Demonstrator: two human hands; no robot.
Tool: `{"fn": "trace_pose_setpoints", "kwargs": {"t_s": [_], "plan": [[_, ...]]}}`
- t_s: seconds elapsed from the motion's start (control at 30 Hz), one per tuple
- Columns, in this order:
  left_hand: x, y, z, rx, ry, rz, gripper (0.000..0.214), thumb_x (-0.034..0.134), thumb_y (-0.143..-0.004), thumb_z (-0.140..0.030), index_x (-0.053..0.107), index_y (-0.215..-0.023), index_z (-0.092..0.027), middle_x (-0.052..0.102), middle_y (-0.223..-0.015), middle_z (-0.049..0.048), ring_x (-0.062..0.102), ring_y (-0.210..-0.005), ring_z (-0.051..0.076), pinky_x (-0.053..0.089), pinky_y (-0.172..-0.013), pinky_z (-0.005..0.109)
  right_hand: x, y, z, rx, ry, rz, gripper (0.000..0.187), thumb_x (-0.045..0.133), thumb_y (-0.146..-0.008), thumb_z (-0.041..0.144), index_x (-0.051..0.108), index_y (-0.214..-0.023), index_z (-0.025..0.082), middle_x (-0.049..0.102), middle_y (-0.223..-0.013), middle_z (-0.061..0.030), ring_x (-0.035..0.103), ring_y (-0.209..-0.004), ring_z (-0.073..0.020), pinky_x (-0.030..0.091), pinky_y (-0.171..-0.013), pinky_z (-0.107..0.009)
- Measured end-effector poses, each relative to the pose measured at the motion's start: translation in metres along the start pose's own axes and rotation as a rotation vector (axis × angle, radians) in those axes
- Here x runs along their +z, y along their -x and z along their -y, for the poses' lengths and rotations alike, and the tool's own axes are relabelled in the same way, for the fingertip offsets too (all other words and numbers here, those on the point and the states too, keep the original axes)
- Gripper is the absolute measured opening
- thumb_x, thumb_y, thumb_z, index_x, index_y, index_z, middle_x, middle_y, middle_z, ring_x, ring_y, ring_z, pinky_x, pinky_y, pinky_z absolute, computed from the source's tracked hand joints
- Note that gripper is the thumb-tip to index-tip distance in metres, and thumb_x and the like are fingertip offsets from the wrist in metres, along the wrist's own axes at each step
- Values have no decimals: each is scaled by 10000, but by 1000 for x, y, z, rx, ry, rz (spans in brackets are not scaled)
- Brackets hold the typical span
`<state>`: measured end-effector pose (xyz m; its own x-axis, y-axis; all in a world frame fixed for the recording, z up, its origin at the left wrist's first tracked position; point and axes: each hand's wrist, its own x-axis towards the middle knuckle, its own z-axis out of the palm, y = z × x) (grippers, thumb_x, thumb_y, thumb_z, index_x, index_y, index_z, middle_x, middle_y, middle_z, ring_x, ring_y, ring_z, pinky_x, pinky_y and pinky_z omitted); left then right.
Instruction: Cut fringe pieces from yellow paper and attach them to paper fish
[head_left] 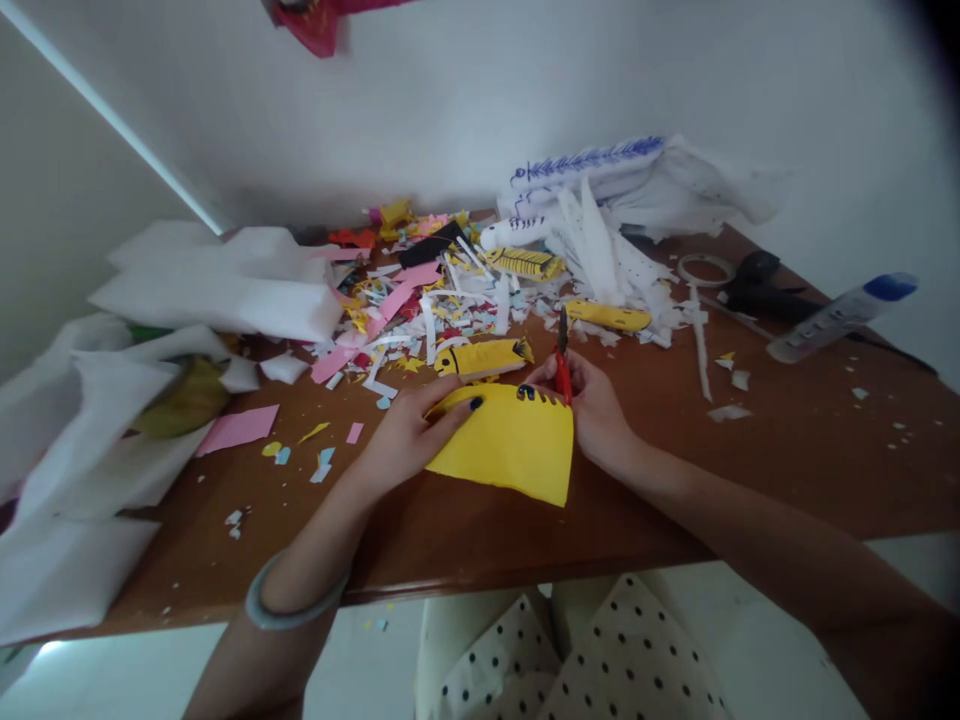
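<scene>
A yellow paper sheet [510,445] with black drawn marks along its top edge lies near the front of the brown table [787,470]. My left hand [409,435] grips the sheet's left side, fingers curled over its upper edge. My right hand [592,405] is closed round small red-handled scissors [562,362], whose blades point up and away at the sheet's top right corner. Just beyond the sheet lies a yellow paper cut-out [484,357] with black markings.
A heap of pink, white and yellow paper scraps [420,300] covers the table's middle back. White sheets [217,285] pile up at the left, a pink piece [238,428] lies nearer. At the right are a glue bottle [840,318], a tape ring [705,268] and black scissors [757,280].
</scene>
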<state>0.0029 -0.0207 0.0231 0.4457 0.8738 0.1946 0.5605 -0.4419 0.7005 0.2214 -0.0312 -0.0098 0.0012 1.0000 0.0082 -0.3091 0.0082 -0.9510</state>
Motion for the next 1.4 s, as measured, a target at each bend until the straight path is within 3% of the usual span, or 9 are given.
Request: {"fn": "trace_pose_setpoints", "kwargs": {"t_s": [0.57,0.93,1.27,1.33,1.4], "plan": [[-3,-1,3,-7,5,14,238,556,-929,-383,674,-943,-177,671,-799,8,573,-669,119,442,-570,185,-1,-1,0,29,-31,5,451,897,-530,301,501,-733,229,672,-698,28,604,-643,-143,487,-640,-273],[-10,-1,3,-13,17,95,242,542,-945,-366,682,-1054,-202,679,-806,-2,571,-645,111,449,-582,179,-1,0,-1,9,56,29,421,874,-573,313,502,-750,227,675,-725,19,624,-694,-155,505,-698,-297],[-21,-3,6,-23,-43,197,306,524,-954,-420,680,-1091,-195,713,-974,33,624,-757,134,479,-630,185,0,3,-4,-21,152,63,363,836,-632,330,510,-747,222,669,-748,11,625,-715,-156,511,-716,-307],[-23,-2,9,-26,-47,176,329,541,-940,-436,683,-1114,-195,719,-993,44,630,-757,141,482,-617,189,-2,1,-4,-20,156,45,356,837,-625,317,519,-752,219,665,-745,11,623,-715,-156,510,-711,-305],[-25,-1,12,-70,-25,83,365,584,-907,-473,688,-1099,-180,722,-964,56,633,-735,148,481,-582,191,-5,-4,-2,-43,159,-3,359,837,-613,302,516,-754,221,667,-753,7,624,-727,-159,509,-710,-303]]}}
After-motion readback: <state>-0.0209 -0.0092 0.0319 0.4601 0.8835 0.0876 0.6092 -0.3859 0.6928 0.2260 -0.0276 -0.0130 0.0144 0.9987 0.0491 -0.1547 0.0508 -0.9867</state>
